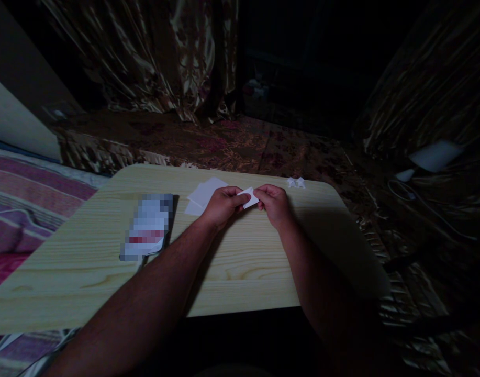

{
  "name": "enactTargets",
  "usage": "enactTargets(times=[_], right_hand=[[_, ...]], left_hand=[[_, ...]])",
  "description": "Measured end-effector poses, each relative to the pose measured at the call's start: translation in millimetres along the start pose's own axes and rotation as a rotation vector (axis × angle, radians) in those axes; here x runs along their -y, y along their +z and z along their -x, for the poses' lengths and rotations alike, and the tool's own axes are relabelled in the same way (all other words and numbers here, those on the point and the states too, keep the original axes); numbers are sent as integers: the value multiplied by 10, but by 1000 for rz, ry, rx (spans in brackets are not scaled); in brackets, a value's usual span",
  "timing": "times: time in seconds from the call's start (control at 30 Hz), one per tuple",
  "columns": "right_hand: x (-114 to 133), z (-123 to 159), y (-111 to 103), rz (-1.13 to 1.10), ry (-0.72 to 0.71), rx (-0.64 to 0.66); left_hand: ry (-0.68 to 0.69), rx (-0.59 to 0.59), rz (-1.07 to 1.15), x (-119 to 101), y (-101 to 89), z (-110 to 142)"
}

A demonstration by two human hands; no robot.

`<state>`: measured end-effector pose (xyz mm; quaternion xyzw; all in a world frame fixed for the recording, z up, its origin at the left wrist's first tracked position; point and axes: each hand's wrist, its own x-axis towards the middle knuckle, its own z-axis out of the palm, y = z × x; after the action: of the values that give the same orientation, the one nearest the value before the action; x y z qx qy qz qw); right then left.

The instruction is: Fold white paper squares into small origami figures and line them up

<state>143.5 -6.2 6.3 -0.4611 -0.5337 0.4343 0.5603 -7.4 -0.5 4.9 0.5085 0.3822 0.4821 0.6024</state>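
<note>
1. I saw a small piece of white paper (253, 197), straight-edged and tilted, between both hands over the far part of the desk (240, 251).
2. The fingers of the left hand (223, 204) pinched its left side, thumb laid across the face; the fingers of the right hand (275, 201) gripped its right end.
3. Those thumbs hid part of it, so I could not tell its full outline (an awkward angle from my seat).
4. Pixelation masked a phone-like object (149, 225) on the left, and the room beyond was too dark to read well.
5. Overlapping white sheets (206, 192) lay beside the left hand, which partly blocked them.
6. Two small white shapes (300, 182) sat near the far edge, beyond the right hand.
7. Striped bedding (39, 193) showed at left, patterned curtains (165, 57) behind.
</note>
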Motion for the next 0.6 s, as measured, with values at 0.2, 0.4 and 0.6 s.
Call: enactTargets(times=[0.2,0.4,0.6], right_hand=[[-13,-1,-1,18,-28,-12],[6,1,7,37,-45,-29],[15,0,13,101,-76,-49]], left_hand=[[29,-3,-51,14,0,-7],[33,-1,-93,16,2,-4],[46,6,-142,5,27,19]])
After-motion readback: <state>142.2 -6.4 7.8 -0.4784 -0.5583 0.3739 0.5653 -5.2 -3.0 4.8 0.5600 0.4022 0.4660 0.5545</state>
